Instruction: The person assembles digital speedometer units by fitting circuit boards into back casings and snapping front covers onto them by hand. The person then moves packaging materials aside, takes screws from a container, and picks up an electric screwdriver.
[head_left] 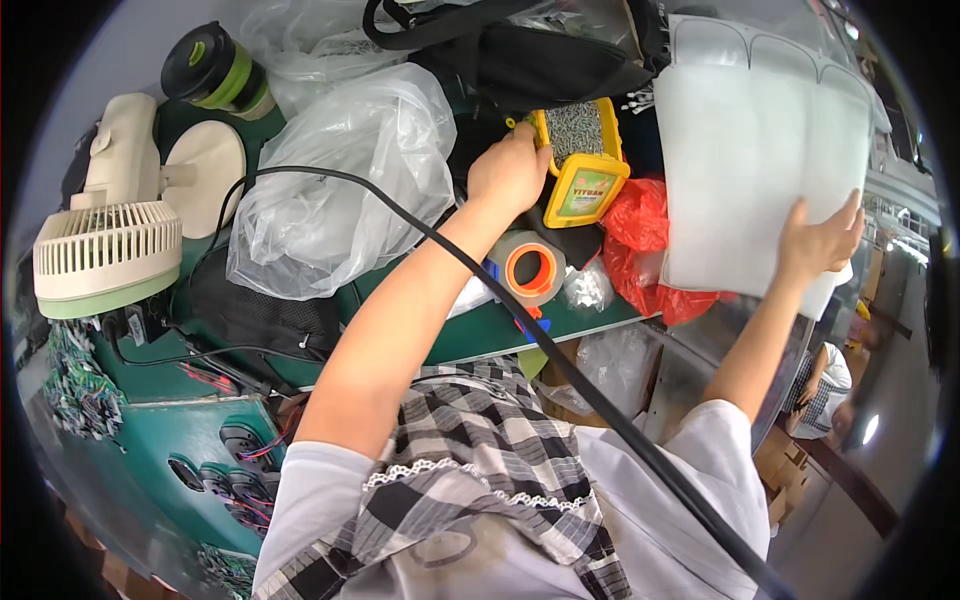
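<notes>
My right hand pinches the low corner of a white foam sheet, held up over the red bag. It looks light and bendy, so I think it could flop. My left hand curls around the yellow box. The table is crowded; open room is to the right.

Person seen from above: white short-sleeved shirt under a black-and-white checked pinafore edged with white lace trim (faint brownish stains on the front), both forearms bare, a black cable crossing the chest.
</notes>
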